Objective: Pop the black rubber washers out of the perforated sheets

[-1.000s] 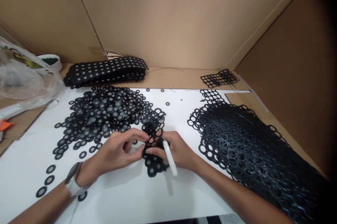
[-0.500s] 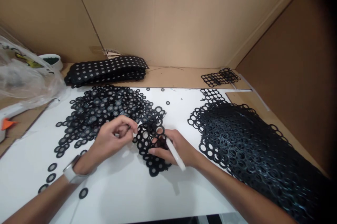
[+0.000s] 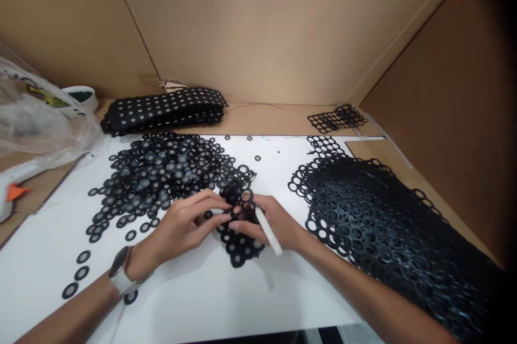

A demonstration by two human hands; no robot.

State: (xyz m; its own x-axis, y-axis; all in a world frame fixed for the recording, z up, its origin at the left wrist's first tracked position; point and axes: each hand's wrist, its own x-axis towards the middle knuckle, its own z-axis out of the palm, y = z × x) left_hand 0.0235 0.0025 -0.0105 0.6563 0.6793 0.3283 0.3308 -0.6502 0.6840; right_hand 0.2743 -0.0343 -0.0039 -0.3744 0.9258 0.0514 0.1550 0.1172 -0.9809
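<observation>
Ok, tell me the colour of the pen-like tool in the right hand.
The pen-like tool in the right hand is white, seen in the head view.

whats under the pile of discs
The white tabletop shows around the edges of the disc pile. Beneath its middle, the overlapping discs cover everything, so whatever lies there cannot be seen.

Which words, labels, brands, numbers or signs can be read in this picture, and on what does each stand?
None can be read.
Plastic bag: dark and yellow marks show there, too blurred to tell whether they are lettering.
Watch: nothing legible on its dark face.
White stick at the right hand: no lettering made out.
Black discs: no lettering made out.
</observation>
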